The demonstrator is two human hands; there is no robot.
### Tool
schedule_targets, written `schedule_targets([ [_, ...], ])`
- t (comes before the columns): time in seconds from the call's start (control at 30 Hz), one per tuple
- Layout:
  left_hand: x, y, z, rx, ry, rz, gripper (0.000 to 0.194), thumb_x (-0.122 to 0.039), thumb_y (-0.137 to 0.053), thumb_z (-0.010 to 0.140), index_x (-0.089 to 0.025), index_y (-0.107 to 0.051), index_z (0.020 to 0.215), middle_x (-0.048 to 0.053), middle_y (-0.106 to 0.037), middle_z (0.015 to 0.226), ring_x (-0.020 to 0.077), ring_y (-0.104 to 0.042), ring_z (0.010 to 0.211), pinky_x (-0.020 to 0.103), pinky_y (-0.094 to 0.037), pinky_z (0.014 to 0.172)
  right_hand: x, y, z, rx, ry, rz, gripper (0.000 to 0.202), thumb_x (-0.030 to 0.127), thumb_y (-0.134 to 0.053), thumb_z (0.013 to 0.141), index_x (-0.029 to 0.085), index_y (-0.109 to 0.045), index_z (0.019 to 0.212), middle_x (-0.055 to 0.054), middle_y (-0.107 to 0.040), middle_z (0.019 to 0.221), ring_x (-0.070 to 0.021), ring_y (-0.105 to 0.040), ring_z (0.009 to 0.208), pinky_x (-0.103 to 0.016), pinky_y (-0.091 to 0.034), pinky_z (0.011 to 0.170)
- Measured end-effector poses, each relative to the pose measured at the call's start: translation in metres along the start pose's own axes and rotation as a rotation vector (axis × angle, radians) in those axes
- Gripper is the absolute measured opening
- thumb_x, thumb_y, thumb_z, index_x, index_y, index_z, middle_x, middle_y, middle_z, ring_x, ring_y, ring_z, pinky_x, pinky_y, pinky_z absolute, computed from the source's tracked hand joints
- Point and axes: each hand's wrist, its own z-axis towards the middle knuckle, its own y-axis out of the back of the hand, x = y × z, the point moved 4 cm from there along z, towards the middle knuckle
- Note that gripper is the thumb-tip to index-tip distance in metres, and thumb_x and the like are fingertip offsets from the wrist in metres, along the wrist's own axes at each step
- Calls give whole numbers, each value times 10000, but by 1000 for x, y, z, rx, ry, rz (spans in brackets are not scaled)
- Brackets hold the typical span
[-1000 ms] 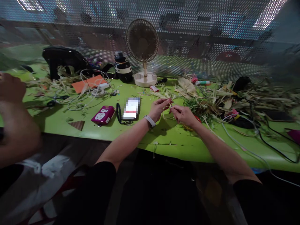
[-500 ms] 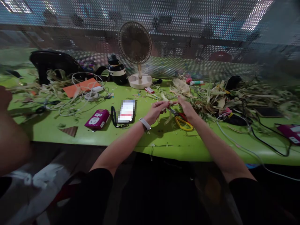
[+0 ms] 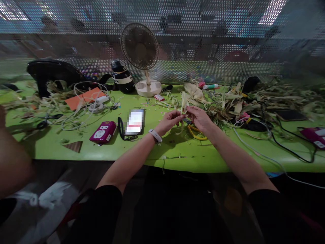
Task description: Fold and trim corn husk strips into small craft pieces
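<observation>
Between my two hands stands a pale strip of corn husk (image 3: 183, 101), upright, its top fanning out above my fingers and a thin end hanging below. My left hand (image 3: 170, 121), with a white band on the wrist, pinches the husk from the left. From the right, my right hand (image 3: 199, 118) has its thumb and fingers closed on the same piece. Just under my right hand lie scissors with yellow handles (image 3: 196, 133), partly hidden by it. A heap of dried husks (image 3: 228, 105) spreads to the right of my hands.
A phone (image 3: 135, 122) and a purple power strip (image 3: 103, 133) lie to the left. Behind stand a fan (image 3: 148, 88) and a black bottle (image 3: 123, 81). Cables (image 3: 256, 156) run along the right. Another person's arm (image 3: 12, 152) rests at the far left.
The husk between my hands now stands up more and shows more of its length. My right hand has turned and dropped slightly. The whole view has shifted a little.
</observation>
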Motion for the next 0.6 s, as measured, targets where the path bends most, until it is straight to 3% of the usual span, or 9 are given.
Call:
schedule_targets([
  [0.17,4,-1,0,62,48,46,464,-533,-829,612,-128,-652,752,7,-663,685,72,-561,569,213,-444,537,1,-5,-5,37,92,-85,334,439,-875,556,207,-671,685,24,-645,660,-105,-540,588,-261,-467,579],
  [0.4,0,-2,-4,127,68,164,360,-451,-798,694,-111,-694,742,61,-720,705,92,-593,591,251,-497,618,-7,3,3,-95,190,-103,312,408,-849,620,203,-613,641,31,-595,622,-98,-539,573,-253,-456,558],
  [0.6,5,-4,-1,117,42,101,351,-430,-793,711,-109,-699,819,64,-734,781,106,-645,694,254,-493,688,0,4,3,-115,219,-98,363,459,-867,552,199,-629,641,38,-596,615,-90,-524,578,-245,-468,568],
])
